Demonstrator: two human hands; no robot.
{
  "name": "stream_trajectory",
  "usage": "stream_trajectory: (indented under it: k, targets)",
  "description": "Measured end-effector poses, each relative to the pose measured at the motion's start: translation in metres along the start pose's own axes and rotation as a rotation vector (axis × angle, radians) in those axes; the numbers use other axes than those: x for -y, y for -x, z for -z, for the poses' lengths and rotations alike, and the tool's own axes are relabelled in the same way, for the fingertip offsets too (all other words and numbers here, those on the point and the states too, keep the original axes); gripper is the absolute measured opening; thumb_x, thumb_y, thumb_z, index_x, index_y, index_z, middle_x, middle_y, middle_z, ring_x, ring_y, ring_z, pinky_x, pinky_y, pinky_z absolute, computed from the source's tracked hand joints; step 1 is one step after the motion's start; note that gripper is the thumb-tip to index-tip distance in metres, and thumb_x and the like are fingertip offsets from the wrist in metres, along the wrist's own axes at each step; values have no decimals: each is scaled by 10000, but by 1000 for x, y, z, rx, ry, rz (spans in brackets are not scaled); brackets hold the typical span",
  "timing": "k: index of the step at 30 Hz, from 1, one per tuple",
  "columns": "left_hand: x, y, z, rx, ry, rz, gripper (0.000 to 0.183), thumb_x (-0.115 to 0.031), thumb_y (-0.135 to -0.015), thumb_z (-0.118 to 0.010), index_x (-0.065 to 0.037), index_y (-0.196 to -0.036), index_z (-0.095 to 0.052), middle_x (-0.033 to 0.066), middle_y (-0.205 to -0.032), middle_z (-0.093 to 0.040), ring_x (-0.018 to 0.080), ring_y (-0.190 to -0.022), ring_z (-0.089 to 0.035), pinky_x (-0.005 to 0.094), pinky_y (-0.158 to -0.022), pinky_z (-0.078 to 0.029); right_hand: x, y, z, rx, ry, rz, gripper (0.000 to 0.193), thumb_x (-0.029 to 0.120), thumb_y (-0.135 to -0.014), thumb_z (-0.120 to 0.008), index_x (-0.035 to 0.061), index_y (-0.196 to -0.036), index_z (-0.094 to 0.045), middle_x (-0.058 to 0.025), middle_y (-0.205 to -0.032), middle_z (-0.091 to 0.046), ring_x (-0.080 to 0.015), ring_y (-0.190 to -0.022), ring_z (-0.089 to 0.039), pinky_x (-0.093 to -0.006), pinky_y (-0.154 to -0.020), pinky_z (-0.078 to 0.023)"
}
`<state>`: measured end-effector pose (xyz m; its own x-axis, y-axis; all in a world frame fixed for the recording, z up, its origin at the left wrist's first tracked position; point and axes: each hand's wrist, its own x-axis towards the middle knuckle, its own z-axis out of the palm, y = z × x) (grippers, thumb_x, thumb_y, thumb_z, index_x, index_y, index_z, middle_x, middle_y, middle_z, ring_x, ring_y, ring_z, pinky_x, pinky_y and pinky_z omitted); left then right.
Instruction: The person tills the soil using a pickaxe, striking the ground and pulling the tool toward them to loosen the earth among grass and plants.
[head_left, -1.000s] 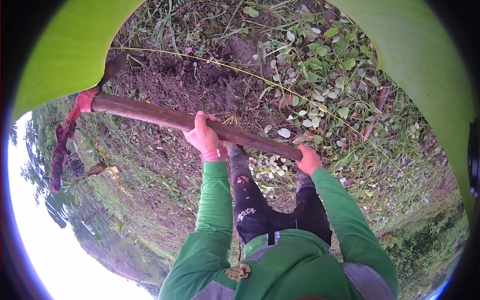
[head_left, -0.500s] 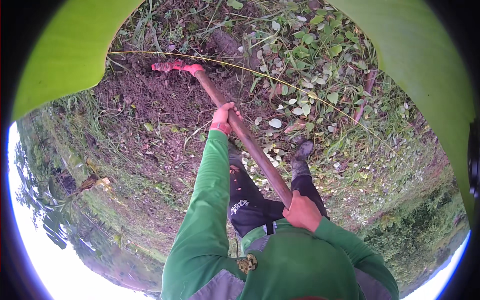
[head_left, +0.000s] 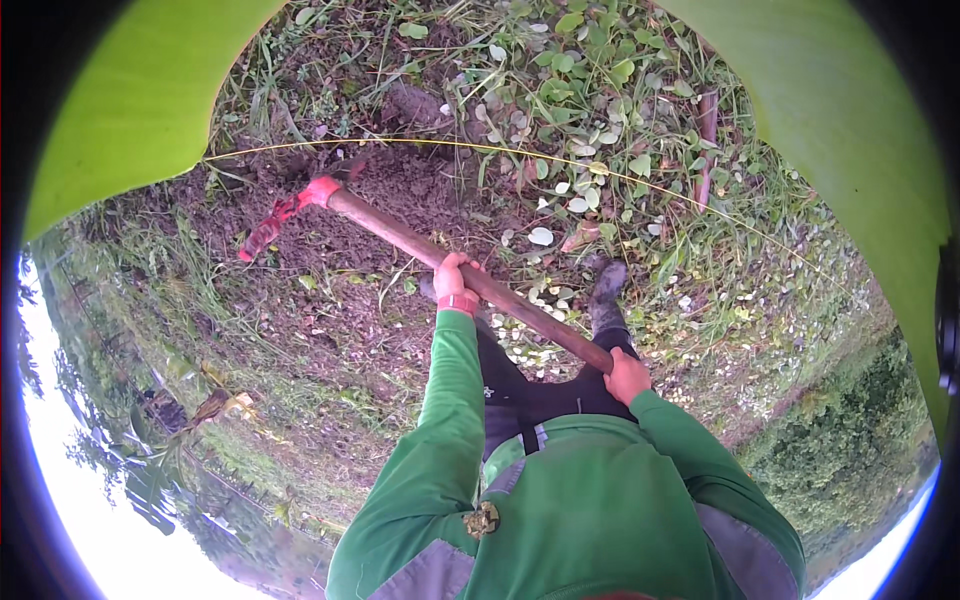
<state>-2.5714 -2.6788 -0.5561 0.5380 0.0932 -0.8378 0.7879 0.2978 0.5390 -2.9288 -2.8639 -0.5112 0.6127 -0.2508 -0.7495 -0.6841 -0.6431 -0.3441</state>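
My left hand (head_left: 455,277) is closed round the middle of a pickaxe's wooden handle (head_left: 540,322). My right hand (head_left: 627,376) grips the same handle at its butt end, close to my waist. The red pickaxe head (head_left: 318,192) is at the far left, over dug brown soil (head_left: 385,205). One arm of the head points toward the lower left; its other arm is dark and blurred near a thin yellow string (head_left: 460,144). Whether the head touches the ground I cannot tell.
The yellow string crosses the ground ahead from left to right. Low leafy plants (head_left: 590,150) grow at the far right, near a reddish stalk (head_left: 706,150). My muddy boot (head_left: 608,282) stands just beyond the handle. Large green leaf-like shapes (head_left: 120,110) frame the upper corners.
The pickaxe head has swung nearer and left, and its head has turned. My left hand has come slightly nearer; my right hand has shifted right and a little forward. Both keep their hold.
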Motion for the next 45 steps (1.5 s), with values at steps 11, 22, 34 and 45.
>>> stream_trajectory:
  k: [11, 22, 34, 45]
  targets:
    - [56, 85, -64, 153, 137, -122, 107, -46, -818, -589, -27, -887, -509, 106, -746, -573, 249, -652, -593, 443, -671, -555, -106, -3, 69, -230, -18, 82, 343, 168, -744, -757, 67, -973, -522, -187, -897, -657, -409, -872, -655, -517, -783, -522]
    - [248, 97, -52, 252, -482, 588, 368, -300, -937, -663, -27, -1169, -579, 145, -1066, -647, 349, -1027, -636, 565, -911, -526, -163, 122, 105, 104, 141, -133, 374, 178, -767, -722, 53, -1081, -561, -184, -858, -696, -393, -809, -698, -498, -754, -563]
    - [315, 96, -59, -77, -163, 595, 210, -76, -839, -678, -75, -1032, -594, 91, -995, -668, 296, -905, -647, 501, -900, -536, -186, 109, 151, -29, 277, 42, 310, 127, -729, -687, 50, -1004, -567, -145, -802, -677, -349, -694, -688, -492, -614, -540]
    - [260, 115, -134, -113, -663, 374, 430, -250, -866, -645, 30, -1184, -567, 172, -1097, -640, 287, -901, -643, 456, -807, -513, -173, 102, 183, -51, 171, -21, 292, 127, -742, -696, 74, -1009, -590, -167, -835, -688, -351, -747, -693, -492, -666, -548]
